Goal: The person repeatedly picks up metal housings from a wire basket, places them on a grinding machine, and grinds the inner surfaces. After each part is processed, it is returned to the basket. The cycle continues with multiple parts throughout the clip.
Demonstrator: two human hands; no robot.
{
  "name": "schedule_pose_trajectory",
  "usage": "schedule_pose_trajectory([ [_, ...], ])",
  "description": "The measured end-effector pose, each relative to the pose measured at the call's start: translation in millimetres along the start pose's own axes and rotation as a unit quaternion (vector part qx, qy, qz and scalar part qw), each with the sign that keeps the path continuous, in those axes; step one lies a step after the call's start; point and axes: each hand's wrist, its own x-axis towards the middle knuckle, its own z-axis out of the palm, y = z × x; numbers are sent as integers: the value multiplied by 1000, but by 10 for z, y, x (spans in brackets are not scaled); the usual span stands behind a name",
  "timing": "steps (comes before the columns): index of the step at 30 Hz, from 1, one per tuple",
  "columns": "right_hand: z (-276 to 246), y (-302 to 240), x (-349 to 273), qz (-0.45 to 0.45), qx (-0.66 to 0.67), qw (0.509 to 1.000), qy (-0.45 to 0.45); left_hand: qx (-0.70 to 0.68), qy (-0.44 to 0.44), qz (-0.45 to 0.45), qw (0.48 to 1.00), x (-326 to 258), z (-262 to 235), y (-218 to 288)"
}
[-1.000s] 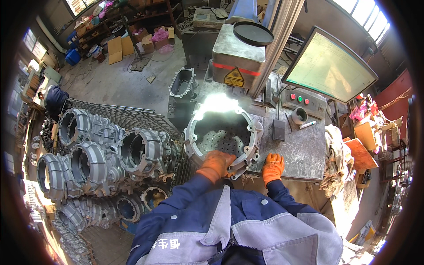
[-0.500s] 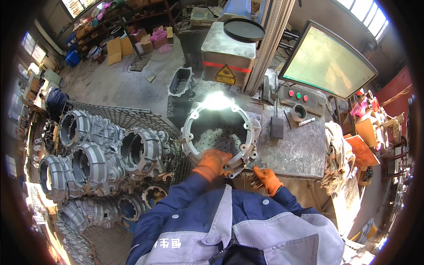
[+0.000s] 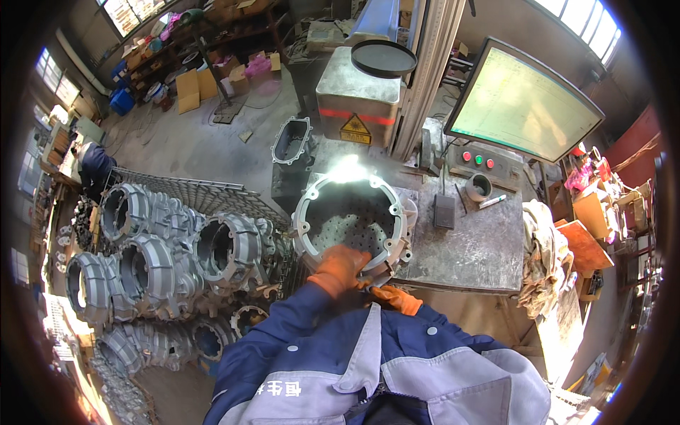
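Observation:
A large round cast-metal housing (image 3: 301, 230) with a bolt-hole flange stands on the workbench in front of me, its wide opening facing up. Through the opening a surface dotted with small holes shows. My left hand (image 3: 340, 268), in an orange glove, is closed over the near rim, fingers reaching inside. My right hand (image 3: 398, 299), gloved the same way, is against the near lower edge of the housing, just right of the left hand; its fingertips are hidden there. A bright light glares on the far rim.
Several similar housings (image 3: 152, 265) are stacked in a wire-mesh crate (image 3: 202, 185) at left. Behind the bench work stands a metal box (image 3: 358, 92) with a black round tray (image 3: 384, 58). At right are a monitor (image 3: 528, 99), a button panel (image 3: 489, 164), a small black box (image 3: 444, 211) and rags (image 3: 542, 248).
My right hand has moved left, from beside the housing at the bench edge to the housing's near lower edge. The left hand stays on the rim. The whole view has shifted slightly.

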Motion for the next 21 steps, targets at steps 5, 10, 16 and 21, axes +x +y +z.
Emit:
schedule_pose_trajectory([
  [5, 328, 204, 125, -92, 24, 990, 101, 23, 32, 15, 999, 7, -3, 22],
  [10, 637, -59, 214, -28, 604, 794, 60, -22, 32, 29, 999, 73, 80, -23],
  [16, 794, 33, 329, -86, 649, 752, 74, -121, 87, 80, 986, 143, 210, -114],
  [21, 779, 201, 389, -79, 590, 787, 163, -168, 117, 75, 976, 112, 233, -127],
])
